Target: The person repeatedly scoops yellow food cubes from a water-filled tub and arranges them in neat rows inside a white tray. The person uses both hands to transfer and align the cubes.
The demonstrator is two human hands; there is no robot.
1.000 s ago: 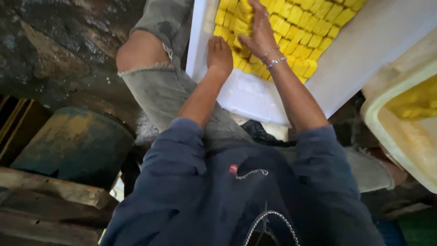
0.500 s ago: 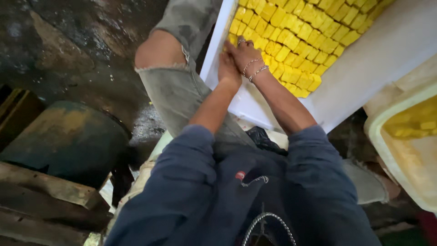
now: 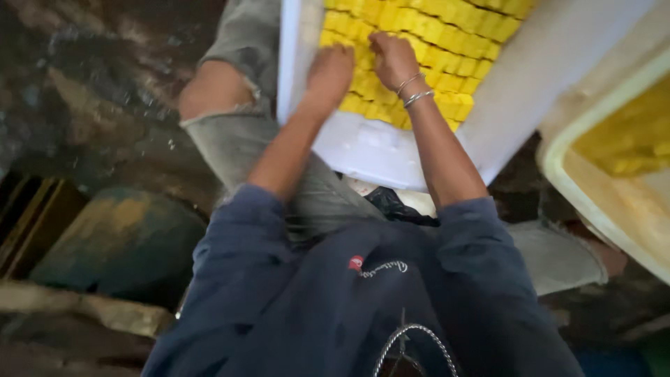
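A white tray (image 3: 530,98) rests across my knees, packed with rows of small yellow blocks (image 3: 447,35). My left hand (image 3: 332,71) lies flat on the blocks near the tray's left edge, fingers together and pressing down. My right hand (image 3: 392,58), with metal bangles at the wrist, sits just beside it on the blocks with fingers curled onto them. Whether either hand grips a block is hidden by the fingers.
A second pale tub (image 3: 614,188) holding more yellow material (image 3: 631,143) stands at the right. My grey torn trousers (image 3: 230,132) and dark blue top (image 3: 335,300) fill the middle. A dirty round green object (image 3: 118,241) and wooden planks (image 3: 28,223) lie at the left.
Both hands have slid further up the tray and come close together on the yellow blocks; the view has shifted so the tray sits higher and more to the right.
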